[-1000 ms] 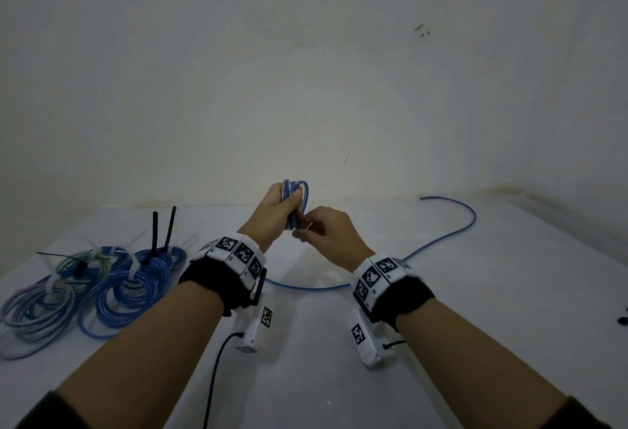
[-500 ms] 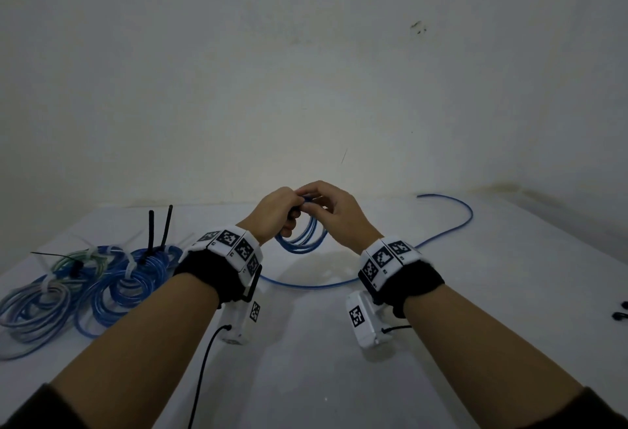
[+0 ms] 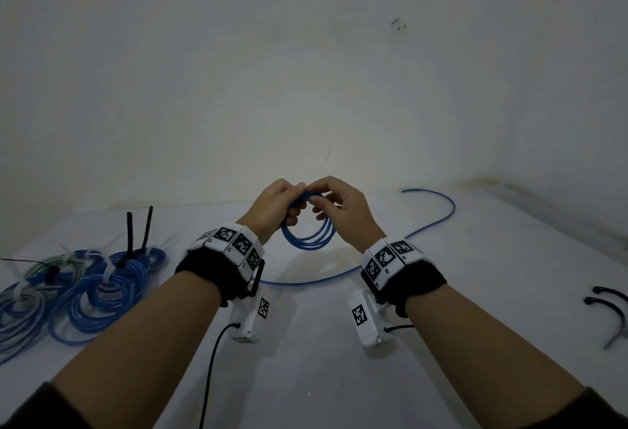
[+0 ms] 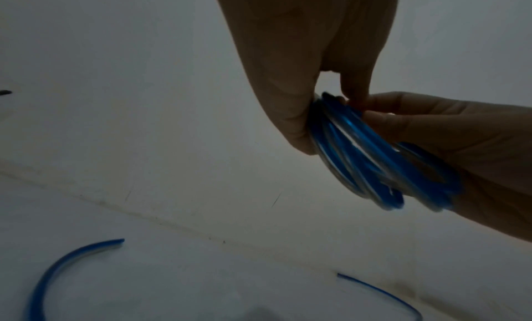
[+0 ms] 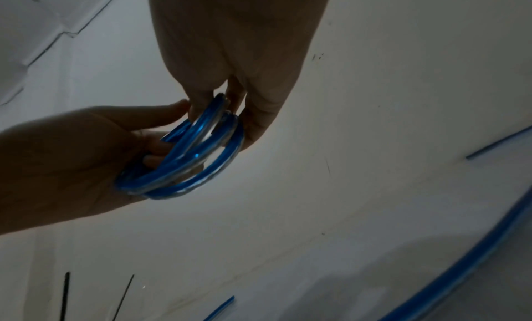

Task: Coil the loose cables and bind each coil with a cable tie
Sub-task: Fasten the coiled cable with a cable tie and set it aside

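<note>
A blue cable coil (image 3: 310, 237) of several loops hangs in the air above the white table (image 3: 323, 377). My left hand (image 3: 289, 202) grips its top with curled fingers. My right hand (image 3: 321, 199) pinches the same top from the other side, fingertips meeting the left's. In the left wrist view the left hand (image 4: 325, 112) clamps the coil (image 4: 374, 164) against the right hand (image 4: 460, 143). From the right wrist, the right hand (image 5: 224, 107) holds the coil (image 5: 198, 157) beside the left hand (image 5: 72, 162). The loose cable tail (image 3: 438, 221) curves over the table to the right.
Several bound blue coils (image 3: 98, 289) lie at the left of the table, with black tie ends (image 3: 137, 234) sticking up. Loose black cable ties (image 3: 608, 306) lie at the right edge. A white wall stands close behind the table.
The coil went from upright and edge-on between my hands to hanging below them as open loops. My right hand moved up over the coil's top to meet the left.
</note>
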{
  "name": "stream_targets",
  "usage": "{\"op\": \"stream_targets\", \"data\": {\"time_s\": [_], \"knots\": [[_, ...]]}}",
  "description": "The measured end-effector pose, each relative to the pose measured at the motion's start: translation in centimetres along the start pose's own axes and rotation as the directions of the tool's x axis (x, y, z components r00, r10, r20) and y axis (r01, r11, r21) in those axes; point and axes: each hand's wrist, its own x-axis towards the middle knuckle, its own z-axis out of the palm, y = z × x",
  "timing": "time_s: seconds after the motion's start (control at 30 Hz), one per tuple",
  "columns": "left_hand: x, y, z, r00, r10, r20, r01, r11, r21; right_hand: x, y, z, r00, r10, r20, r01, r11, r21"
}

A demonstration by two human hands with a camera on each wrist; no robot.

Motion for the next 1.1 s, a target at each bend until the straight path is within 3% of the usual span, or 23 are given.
{"op": "stream_targets", "data": {"time_s": [0.2, 0.37, 0.57, 0.7, 0.83, 0.9, 0.97, 1.03, 1.1], "knots": [[0.3, 0.1, 3.4, 0.991, 0.03, 0.128, -0.031, 0.999, 0.009, -1.2, 0.5, -3.9, 0.986, 0.068, -0.15, -0.068, 0.998, 0.006], [0.8, 0.5, 7.5, 0.981, 0.047, 0.19, -0.025, 0.993, -0.115, -2.3, 0.6, -8.0, 0.962, 0.092, -0.256, -0.101, 0.995, -0.021], [1.2, 1.0, 13.9, 0.986, 0.062, 0.153, -0.034, 0.983, -0.181, -4.5, 0.3, -13.4, 0.925, 0.136, -0.354, -0.172, 0.982, -0.073], [1.1, 1.2, 18.2, 0.977, 0.071, 0.2, -0.035, 0.984, -0.175, -6.7, -0.4, -18.0, 0.926, 0.21, -0.314, -0.268, 0.951, -0.156], [0.7, 1.0, 22.1, 0.961, 0.065, 0.269, -0.031, 0.991, -0.131, -8.8, -1.2, -22.7, 0.902, 0.383, -0.2, -0.416, 0.896, -0.159], [0.5, 0.8, 23.8, 0.95, 0.064, 0.307, -0.036, 0.995, -0.095, -10.0, -1.4, -25.1, 0.851, 0.483, -0.206, -0.517, 0.838, -0.173], [0.4, 0.6, 25.2, 0.94, 0.057, 0.336, -0.038, 0.997, -0.064, -11.4, -1.3, -27.7, 0.808, 0.55, -0.21, -0.589, 0.742, -0.32], [0.3, 0.4, 26.3, 0.937, 0.053, 0.346, -0.043, 0.998, -0.038, -12.9, -0.8, -30.1, 0.752, 0.643, -0.147, -0.597, 0.568, -0.566], [0.2, 0.1, 27.1, 0.932, 0.052, 0.359, -0.048, 0.999, -0.019, -14.3, -0.4, -31.6, 0.629, 0.773, -0.077, -0.539, 0.363, -0.76]]}}
